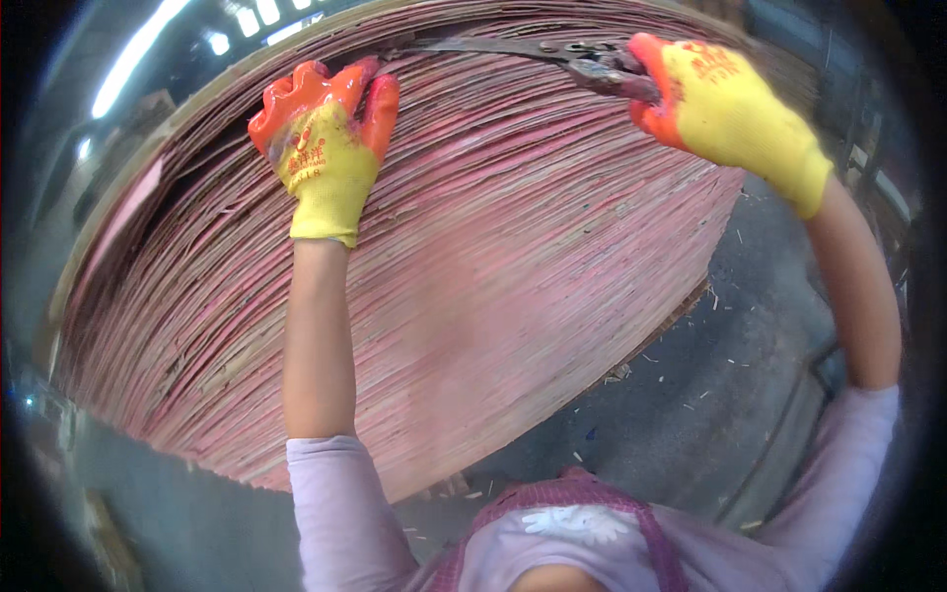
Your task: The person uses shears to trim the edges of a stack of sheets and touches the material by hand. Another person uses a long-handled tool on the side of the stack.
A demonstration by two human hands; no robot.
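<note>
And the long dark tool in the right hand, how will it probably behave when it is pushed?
The tool should stay fairly stiff: its shaft looks metallic. It is probably heavier toward the right hand, where its bulk sits.

This looks like a workshop. Scraps (pixel 619 373) litter the floor (pixel 681 395) beside a large sheet stack (pixel 533 306); lights (pixel 133 61) shine beyond it.

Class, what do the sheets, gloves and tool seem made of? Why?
Sheets: perhaps wood, matte, by their ragged, pinkish edges.
Gloves: apparently wrinkled yellow fabric, matte; orange coating rubbery, given glossy highlights.
Tool: probably metal, dull, from its slim grey blade.
</note>
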